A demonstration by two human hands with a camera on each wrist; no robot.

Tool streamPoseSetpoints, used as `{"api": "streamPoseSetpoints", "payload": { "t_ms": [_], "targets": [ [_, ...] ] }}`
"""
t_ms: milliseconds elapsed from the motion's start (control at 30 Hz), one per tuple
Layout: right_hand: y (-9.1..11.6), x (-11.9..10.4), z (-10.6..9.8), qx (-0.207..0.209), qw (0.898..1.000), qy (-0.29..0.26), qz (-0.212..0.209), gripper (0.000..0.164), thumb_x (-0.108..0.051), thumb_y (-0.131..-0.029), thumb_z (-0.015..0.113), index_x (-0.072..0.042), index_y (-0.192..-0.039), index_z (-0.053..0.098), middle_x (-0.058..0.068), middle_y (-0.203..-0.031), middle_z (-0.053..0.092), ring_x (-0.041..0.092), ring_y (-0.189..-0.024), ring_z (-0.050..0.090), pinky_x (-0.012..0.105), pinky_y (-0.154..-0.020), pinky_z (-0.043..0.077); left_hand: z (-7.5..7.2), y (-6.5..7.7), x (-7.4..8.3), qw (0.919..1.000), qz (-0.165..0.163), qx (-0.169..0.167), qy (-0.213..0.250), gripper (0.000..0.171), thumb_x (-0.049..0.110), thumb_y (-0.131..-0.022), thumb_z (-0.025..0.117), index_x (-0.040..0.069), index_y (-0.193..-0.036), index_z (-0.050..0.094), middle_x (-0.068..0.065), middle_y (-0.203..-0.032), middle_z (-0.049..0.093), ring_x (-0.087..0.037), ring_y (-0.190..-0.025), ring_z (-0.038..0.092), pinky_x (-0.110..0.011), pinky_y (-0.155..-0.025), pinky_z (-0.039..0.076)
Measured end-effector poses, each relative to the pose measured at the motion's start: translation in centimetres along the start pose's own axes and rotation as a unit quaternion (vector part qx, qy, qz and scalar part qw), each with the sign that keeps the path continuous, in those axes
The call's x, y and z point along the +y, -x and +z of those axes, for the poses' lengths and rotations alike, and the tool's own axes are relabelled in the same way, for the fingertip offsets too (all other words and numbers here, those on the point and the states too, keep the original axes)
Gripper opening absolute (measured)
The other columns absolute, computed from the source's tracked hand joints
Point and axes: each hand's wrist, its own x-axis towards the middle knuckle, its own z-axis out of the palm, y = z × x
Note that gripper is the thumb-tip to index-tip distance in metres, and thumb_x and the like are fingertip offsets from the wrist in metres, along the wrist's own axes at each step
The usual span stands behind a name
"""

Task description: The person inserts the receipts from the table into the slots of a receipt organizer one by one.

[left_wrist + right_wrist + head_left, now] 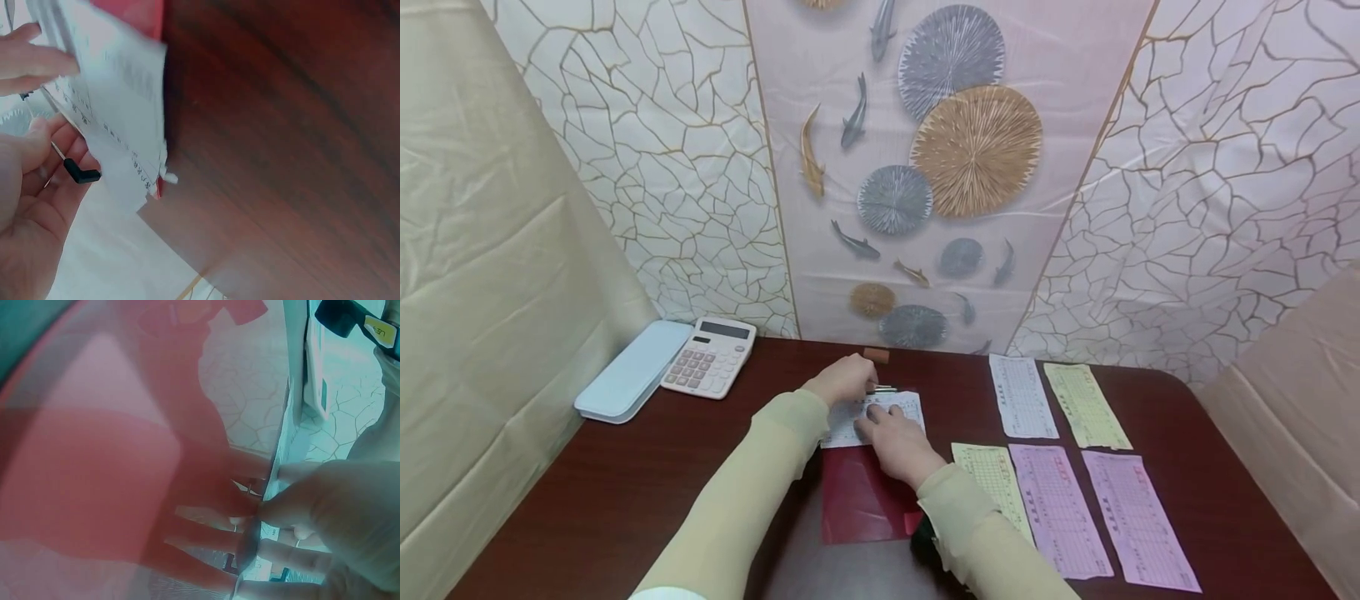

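Observation:
A glossy red clipboard lies in front of the person, a white printed slip across its top end. At the top edge my left hand pinches the metal wire clip. In the left wrist view its thumb presses the wire beside a black tip, with fingers curled behind the board. My right hand rests on the slip with its fingers spread and fairly straight. Those fingers are mirrored in the shiny red surface in the right wrist view.
Several printed slips lie at the right: a white one, yellow ones and purple ones. A calculator and a light blue case sit at the back left. Behind the clipboard is a small brown block, near the patterned cloth wall.

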Motion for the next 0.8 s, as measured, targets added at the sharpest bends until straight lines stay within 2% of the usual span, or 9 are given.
{"api": "streamPoseSetpoints", "payload": {
  "t_ms": [133, 367, 533, 600, 733, 800],
  "targets": [
    [-0.3, 0.0, 0.0, -0.012, 1.000, 0.003, 0.003, 0.036, -0.008, -0.080, 0.069, -0.016, -0.113, 0.058, 0.005, -0.118, 0.055, 0.028, -0.092, 0.051, 0.038, -0.059, 0.050, -0.2, -0.1, -0.1, 0.9999, 0.003, -0.010, 0.004, 0.017, 0.009, -0.094, 0.059, 0.013, -0.095, 0.075, 0.001, -0.096, 0.071, -0.013, -0.092, 0.065, -0.028, -0.079, 0.052],
    [-1.5, -0.4, 0.2, -0.049, 0.998, 0.000, 0.026, 0.066, -0.018, -0.077, 0.069, -0.012, -0.138, 0.046, 0.004, -0.134, 0.047, 0.030, -0.103, 0.047, 0.039, -0.066, 0.051, -0.5, 0.0, 0.2, 0.9998, -0.004, -0.018, -0.005, 0.017, 0.009, -0.093, 0.058, 0.012, -0.094, 0.074, 0.000, -0.097, 0.070, -0.015, -0.092, 0.063, -0.028, -0.077, 0.051],
    [-2.4, -1.3, 0.0, -0.076, 0.995, 0.023, 0.060, 0.059, -0.023, -0.082, 0.064, -0.012, -0.138, 0.048, 0.003, -0.136, 0.042, 0.031, -0.103, 0.047, 0.041, -0.063, 0.053, -0.4, -0.1, 0.3, 0.9998, -0.002, -0.014, -0.013, 0.017, 0.011, -0.094, 0.057, 0.013, -0.090, 0.074, 0.001, -0.095, 0.069, -0.012, -0.083, 0.061, -0.026, -0.071, 0.048],
    [-2.8, -1.8, 0.1, -0.090, 0.992, 0.042, 0.081, 0.056, -0.026, -0.085, 0.059, -0.015, -0.139, 0.048, 0.003, -0.139, 0.039, 0.032, -0.104, 0.047, 0.044, -0.060, 0.055, -0.4, -0.1, 0.3, 0.9998, -0.001, -0.015, -0.009, 0.020, 0.011, -0.094, 0.057, 0.013, -0.083, 0.072, 0.002, -0.086, 0.068, -0.011, -0.074, 0.057, -0.025, -0.066, 0.047],
    [-3.4, -2.5, 0.5, -0.110, 0.985, 0.068, 0.111, 0.058, -0.032, -0.087, 0.056, -0.018, -0.142, 0.045, 0.004, -0.142, 0.034, 0.034, -0.106, 0.046, 0.052, -0.056, 0.055, -0.4, -0.1, 0.3, 0.9999, 0.004, -0.007, -0.012, 0.020, 0.010, -0.093, 0.058, 0.014, -0.079, 0.072, 0.002, -0.083, 0.068, -0.011, -0.075, 0.058, -0.026, -0.069, 0.048],
    [-3.6, -2.6, 0.6, -0.111, 0.985, 0.069, 0.113, 0.059, -0.033, -0.087, 0.057, -0.018, -0.142, 0.044, 0.004, -0.141, 0.035, 0.034, -0.106, 0.046, 0.053, -0.056, 0.055, -0.5, -0.1, 0.3, 0.9998, 0.006, -0.002, -0.016, 0.018, 0.009, -0.092, 0.059, 0.013, -0.084, 0.074, 0.002, -0.089, 0.069, -0.012, -0.084, 0.061, -0.027, -0.075, 0.050]
  ]
}}
